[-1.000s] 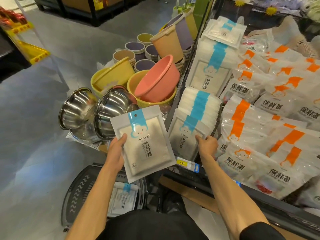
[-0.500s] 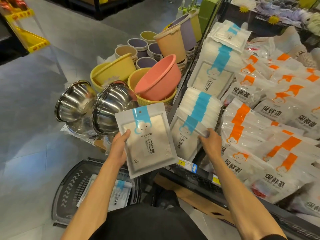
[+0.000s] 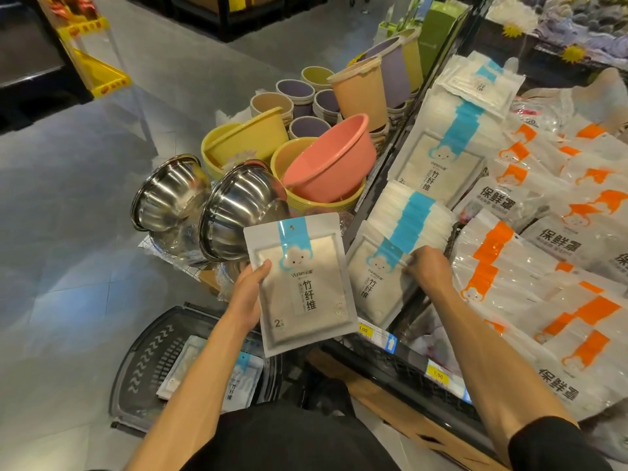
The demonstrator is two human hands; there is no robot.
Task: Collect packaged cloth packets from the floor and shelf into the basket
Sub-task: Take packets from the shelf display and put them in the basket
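L hand (image 3: 248, 294) gripped one cloth packet (image 3: 299, 283) by its left edge, held above the basket (image 3: 146, 362) (another packet (image 3: 234, 382) lay inside), while R hand (image 3: 426, 266) pinched the front packet's top in the shelf stack (image 3: 407, 226), and the risk was slick neighbours dragging out w/ it onto the floor (image 3: 85, 232).

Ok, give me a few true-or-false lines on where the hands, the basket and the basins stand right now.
1. The left hand holds a blue-striped packet. True.
2. The basket is empty. False: a second packet lies in it.
3. The right hand has its fingers curled on the shelf stack. True.
4. The pink basin sits in a steel bowl. False: it leans in a yellow basin.
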